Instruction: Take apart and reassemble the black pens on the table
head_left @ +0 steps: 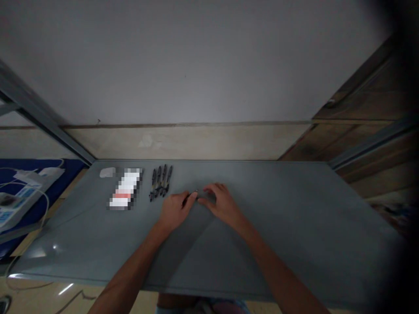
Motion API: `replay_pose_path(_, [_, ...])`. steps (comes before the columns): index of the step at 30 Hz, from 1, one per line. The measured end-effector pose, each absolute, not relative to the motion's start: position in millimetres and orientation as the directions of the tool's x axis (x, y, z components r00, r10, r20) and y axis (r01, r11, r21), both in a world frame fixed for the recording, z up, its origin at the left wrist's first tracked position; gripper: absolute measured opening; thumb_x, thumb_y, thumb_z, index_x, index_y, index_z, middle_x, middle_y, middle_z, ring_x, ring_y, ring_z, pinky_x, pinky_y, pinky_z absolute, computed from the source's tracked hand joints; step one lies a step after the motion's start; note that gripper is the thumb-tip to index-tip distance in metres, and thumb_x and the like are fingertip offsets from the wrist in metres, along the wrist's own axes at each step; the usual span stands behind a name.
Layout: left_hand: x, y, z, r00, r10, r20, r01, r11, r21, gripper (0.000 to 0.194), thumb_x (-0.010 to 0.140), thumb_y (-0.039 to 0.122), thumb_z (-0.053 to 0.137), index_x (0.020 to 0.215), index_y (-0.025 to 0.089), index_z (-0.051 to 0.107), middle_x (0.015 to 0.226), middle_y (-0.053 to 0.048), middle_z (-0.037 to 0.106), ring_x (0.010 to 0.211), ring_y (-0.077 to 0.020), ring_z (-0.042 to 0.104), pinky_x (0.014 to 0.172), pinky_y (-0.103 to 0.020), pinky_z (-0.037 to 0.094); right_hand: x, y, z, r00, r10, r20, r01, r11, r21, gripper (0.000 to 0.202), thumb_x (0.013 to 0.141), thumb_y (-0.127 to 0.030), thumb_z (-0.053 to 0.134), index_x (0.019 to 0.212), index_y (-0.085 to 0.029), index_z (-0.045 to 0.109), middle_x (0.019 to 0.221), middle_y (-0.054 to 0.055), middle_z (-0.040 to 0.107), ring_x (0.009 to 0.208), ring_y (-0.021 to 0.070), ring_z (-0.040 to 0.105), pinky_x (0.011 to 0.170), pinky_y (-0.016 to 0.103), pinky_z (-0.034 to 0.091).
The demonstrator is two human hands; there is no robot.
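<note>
the scene is dim, with a flat, greyish cast over the wall (203, 65) and the table (304, 222). a soft shadow spreads across the tabletop between the forearms (139, 266). glare gathers at the table's near left corner: a small bright spot, a pale patch and a white streak along the edge, with another streak on the floor (39, 298). the wooden boards (360, 102) at right sink into gloom, and a blurred black band swallows the right margin. wide-angle distortion splays the table's sides. coarse pixel blocks cover a light oblong (127, 185); fine detail at the left hand's (175, 209) fingertips is soft.
</note>
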State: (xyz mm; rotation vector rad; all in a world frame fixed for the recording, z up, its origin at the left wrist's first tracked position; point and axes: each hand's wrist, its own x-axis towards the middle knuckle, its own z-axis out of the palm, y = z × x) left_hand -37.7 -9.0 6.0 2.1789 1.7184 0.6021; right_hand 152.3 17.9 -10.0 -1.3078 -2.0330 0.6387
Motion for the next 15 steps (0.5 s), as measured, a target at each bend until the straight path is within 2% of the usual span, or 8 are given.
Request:
replay_pose_path(2, [-38, -8, 7, 0.171, 0.975, 0.141, 0.856, -0.218, 0.469, 0.051, 0.098, 0.048, 0.027, 0.072, 0.018, 0.059, 0.061, -0.003, 0.062, 0.058, -0.0136, 0.059, 0.056, -0.024, 0.029, 153, 18, -13, -0.398, 0.884, 0.245, 0.652, 0.46, -0.603, 0.028, 0.074, -0.037, 0.075, 0.092, -0.019, 0.064, 0.099, 0.009, 0.061, 0.099, 0.0253, 0.052, 0.088, 0.037, 0.042])
replay_pose_path(5, [-38, -7, 8, 0.167, 0.975, 0.148, 0.862, -0.217, 0.457, 0.05, 0.098, 0.048, 0.027, 0.073, 0.018, 0.059, 0.06, -0.002, 0.062, 0.056, -0.013, 0.058, 0.055, -0.024, 0.029, 150, 15, -13, -0.492, 0.844, 0.213, 0.633, 0.515, -0.578, 0.015, 0.077, -0.027, 0.072, 0.085, -0.019, 0.063, 0.097, 0.008, 0.06, 0.098, 0.0237, 0.052, 0.089, 0.036, 0.042])
replay_pose_path(7, [-38, -8, 7, 0.178, 0.973, 0.15, 0.864, -0.227, 0.449, 0.05, 0.098, 0.048, 0.027, 0.074, 0.018, 0.059, 0.061, -0.003, 0.063, 0.058, -0.0135, 0.059, 0.056, -0.024, 0.03, 148, 14, -11, -0.488, 0.854, 0.182, 0.604, 0.481, -0.636, 0.007, 0.082, -0.024, 0.066, 0.083, -0.019, 0.061, 0.091, 0.007, 0.062, 0.092, 0.0213, 0.055, 0.084, 0.034, 0.043])
replay_pose_path(10, [-37, -8, 6, 0.192, 0.971, 0.141, 0.871, -0.235, 0.431, 0.052, 0.098, 0.049, 0.026, 0.075, 0.018, 0.059, 0.063, -0.003, 0.064, 0.059, -0.0143, 0.06, 0.056, -0.024, 0.03, 146, 14, -6, -0.396, 0.913, 0.098, 0.498, 0.303, -0.812, 0.008, 0.088, -0.027, 0.058, 0.087, -0.02, 0.059, 0.078, 0.002, 0.062, 0.074, 0.0168, 0.058, 0.069, 0.03, 0.044])
replay_pose_path(12, [-37, -9, 7, 0.195, 0.972, 0.13, 0.878, -0.232, 0.419, 0.053, 0.098, 0.05, 0.025, 0.074, 0.018, 0.059, 0.063, -0.004, 0.064, 0.06, -0.0146, 0.06, 0.056, -0.024, 0.031, 147, 16, -3, -0.324, 0.944, 0.067, 0.36, 0.189, -0.914, 0.013, 0.085, -0.033, 0.061, 0.088, -0.02, 0.058, 0.076, 0.001, 0.063, 0.069, 0.015, 0.057, 0.064, 0.027, 0.043])
replay_pose_path(15, [-37, -8, 7, 0.193, 0.974, 0.118, 0.887, -0.225, 0.404, 0.054, 0.098, 0.051, 0.023, 0.074, 0.018, 0.059, 0.062, -0.004, 0.064, 0.06, -0.0151, 0.06, 0.056, -0.024, 0.031, 150, 19, 1, -0.232, 0.971, 0.048, 0.136, 0.081, -0.987, 0.023, 0.077, -0.036, 0.07, 0.088, -0.019, 0.06, 0.074, 0.0, 0.062, 0.065, 0.0135, 0.056, 0.06, 0.026, 0.041])
